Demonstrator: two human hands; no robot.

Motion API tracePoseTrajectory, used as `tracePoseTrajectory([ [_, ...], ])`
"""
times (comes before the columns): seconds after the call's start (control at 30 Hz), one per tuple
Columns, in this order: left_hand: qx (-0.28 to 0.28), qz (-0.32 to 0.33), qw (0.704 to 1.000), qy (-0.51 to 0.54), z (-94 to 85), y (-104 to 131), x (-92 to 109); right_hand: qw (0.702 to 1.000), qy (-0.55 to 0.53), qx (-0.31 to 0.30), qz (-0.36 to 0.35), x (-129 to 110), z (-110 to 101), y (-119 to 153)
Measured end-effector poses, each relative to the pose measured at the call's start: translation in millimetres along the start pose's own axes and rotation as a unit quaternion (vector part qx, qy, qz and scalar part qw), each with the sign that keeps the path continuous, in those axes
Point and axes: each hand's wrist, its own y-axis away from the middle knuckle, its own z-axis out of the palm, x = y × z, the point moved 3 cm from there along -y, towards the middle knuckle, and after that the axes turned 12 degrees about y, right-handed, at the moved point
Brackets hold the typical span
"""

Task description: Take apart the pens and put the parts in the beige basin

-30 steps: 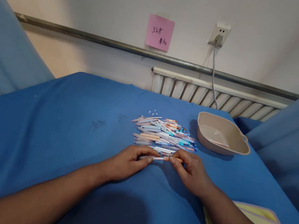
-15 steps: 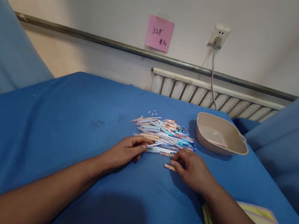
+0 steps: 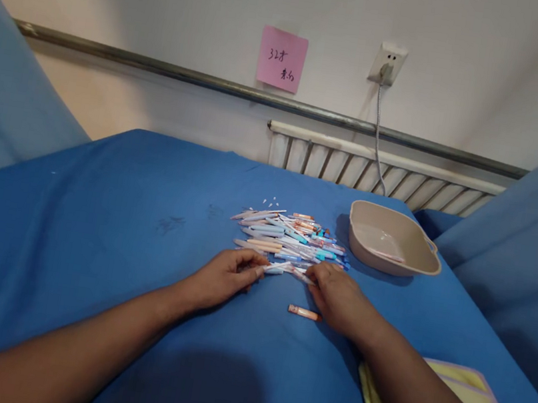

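Observation:
At the near edge of a pile of pen parts [image 3: 269, 230], my left hand [image 3: 225, 274] is closed, with a thin white pen piece [image 3: 280, 266] pinched between thumb and fingers. Opposite it, my right hand [image 3: 340, 300] is closed on a clear pen barrel with a reddish pattern [image 3: 302, 276]. The tips of these two pieces nearly meet; I cannot tell whether they touch. Just below my right hand, a short orange pen part [image 3: 304, 312] lies alone on the blue cloth [image 3: 204, 367]. The pile mixes white, pale blue, peach and clear pieces.
A beige plastic basin [image 3: 391, 263] at the right holds a slim pinkish piece. Folded yellow cloth [image 3: 456, 398] lies under my right forearm. Small white bits [image 3: 271, 202] lie beyond the pile. Blue curtains [image 3: 520, 246] hang at both sides; a radiator [image 3: 345, 166] stands behind.
My right hand has moved slightly up and left and taken hold of the clear patterned barrel. The orange part now lies fully in view, apart from the fingers. The left hand keeps its white piece.

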Motion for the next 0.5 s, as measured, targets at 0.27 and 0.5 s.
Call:
tracePoseTrajectory([
  [0.27,0.012,0.019,0.999,-0.039,-4.3,0,3,0.978,-0.178,0.092,0.058,16,3,-2],
  [0.5,0.0,0.053,0.995,-0.079,-2.5,2,5,0.971,-0.209,0.113,0.041,15,-2,-1],
])
